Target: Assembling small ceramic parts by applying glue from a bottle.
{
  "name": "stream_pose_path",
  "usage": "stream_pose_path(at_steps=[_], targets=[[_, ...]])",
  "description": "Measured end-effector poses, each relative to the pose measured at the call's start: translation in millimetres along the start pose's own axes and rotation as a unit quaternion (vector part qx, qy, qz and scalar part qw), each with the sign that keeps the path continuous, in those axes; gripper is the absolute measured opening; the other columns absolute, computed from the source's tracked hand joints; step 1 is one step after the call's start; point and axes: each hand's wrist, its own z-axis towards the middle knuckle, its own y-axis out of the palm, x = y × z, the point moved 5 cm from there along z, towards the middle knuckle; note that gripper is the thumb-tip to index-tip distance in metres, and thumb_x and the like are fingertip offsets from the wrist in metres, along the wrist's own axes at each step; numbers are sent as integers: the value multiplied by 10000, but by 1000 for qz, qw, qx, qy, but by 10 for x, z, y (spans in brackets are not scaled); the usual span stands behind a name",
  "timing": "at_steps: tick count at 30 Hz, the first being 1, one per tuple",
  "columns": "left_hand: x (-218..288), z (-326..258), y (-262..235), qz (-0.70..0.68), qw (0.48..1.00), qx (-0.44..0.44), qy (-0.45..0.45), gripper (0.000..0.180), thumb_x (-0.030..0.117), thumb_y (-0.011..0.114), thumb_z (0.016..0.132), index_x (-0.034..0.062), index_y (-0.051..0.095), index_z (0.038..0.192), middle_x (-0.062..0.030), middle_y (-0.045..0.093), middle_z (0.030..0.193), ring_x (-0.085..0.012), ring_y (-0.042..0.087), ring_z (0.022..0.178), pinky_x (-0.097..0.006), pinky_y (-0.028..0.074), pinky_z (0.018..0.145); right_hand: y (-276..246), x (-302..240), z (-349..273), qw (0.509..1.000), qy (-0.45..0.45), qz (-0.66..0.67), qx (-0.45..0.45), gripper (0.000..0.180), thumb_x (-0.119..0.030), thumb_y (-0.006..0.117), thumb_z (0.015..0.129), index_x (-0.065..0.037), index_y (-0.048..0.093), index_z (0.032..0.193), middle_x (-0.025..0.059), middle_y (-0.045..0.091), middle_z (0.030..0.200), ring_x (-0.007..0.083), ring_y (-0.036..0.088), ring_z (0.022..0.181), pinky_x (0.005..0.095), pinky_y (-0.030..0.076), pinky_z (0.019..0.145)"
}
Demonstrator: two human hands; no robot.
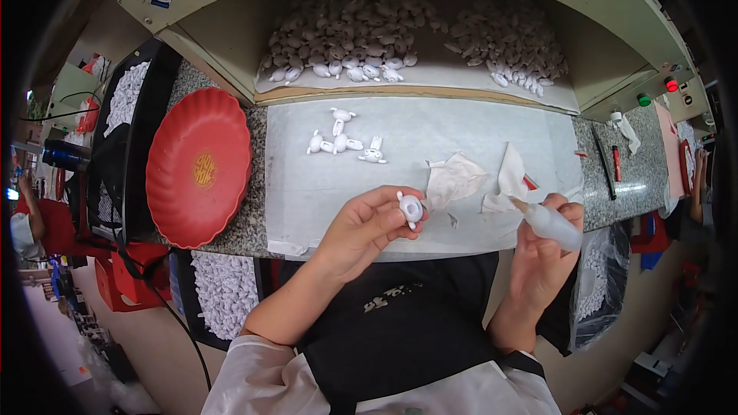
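Pinched in the fingers of my left hand (357,230) is a small white plastic toy part (411,206), with a round hollow facing up and small knobs at its ends. My right hand (533,265) is wrapped round a translucent squeeze bottle (555,228), tilted with its narrow tip to the upper left, apart from the toy part. Beyond my hands, several white toy figures (343,144) lie on the white paper sheet (296,192). A crumpled cloth (457,179) and a second crumpled white piece (511,175) lie between the hands and the far edge.
An open-fronted cabinet (207,54) at the back holds heaps of white parts (346,34). A scalloped red tray (165,177) stands at the left. Pens (616,163) lie at the right. Below the bench are a bin of white parts (225,292) and a plastic-lined bin (607,292).
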Motion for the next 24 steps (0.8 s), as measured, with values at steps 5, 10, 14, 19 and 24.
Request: stream_pose_path(at_steps=[5, 10, 14, 19, 24], targets=[[-113, -179, -24, -14, 1000, 10, 24, 272, 93, 543, 781, -22, 483, 1020, -145, 569, 908, -174, 561, 768, -276, 467, 713, 139, 37, -31, 1000, -9, 7, 13, 394, -108, 682, 645, -35, 388, 897, 69, 388, 851, 110, 394, 693, 207, 387, 628], [-118, -232, 6, -2, 1000, -4, 16, 268, 97, 551, 776, -15, 488, 1011, -144, 571, 910, -166, 560, 771, -279, 453, 732, 373, -9, -212, 974, -123, -173, -78, 438, -185, 755, 575, -48, 428, 833, 69, 432, 779, 121, 442, 618, 224, 394, 559], [-108, -253, 55, 2, 1000, -15, 4, 264, 99, 554, 774, -3, 491, 1010, -139, 575, 904, -158, 558, 772, -282, 433, 753, 442, -19, -264, 958, -145, -207, -140, 452, -120, 779, 538, -46, 459, 849, 83, 473, 797, 139, 503, 617, 240, 439, 576], [-137, -244, 48, -3, 1000, -17, -3, 271, 114, 563, 771, 3, 491, 1007, -137, 578, 897, -159, 558, 774, -285, 429, 754, 493, 5, -285, 946, -163, -248, -128, 472, -262, 773, 550, -65, 423, 799, 50, 452, 748, 98, 423, 545, 215, 388, 473], [-150, -244, 50, -3, 1000, -22, -4, 278, 133, 570, 768, 5, 491, 1001, -131, 579, 894, -162, 558, 784, -288, 427, 755, 490, 12, -286, 946, -159, -249, -131, 466, -236, 780, 539, -62, 434, 798, 52, 460, 749, 100, 432, 553, 214, 395, 477]])
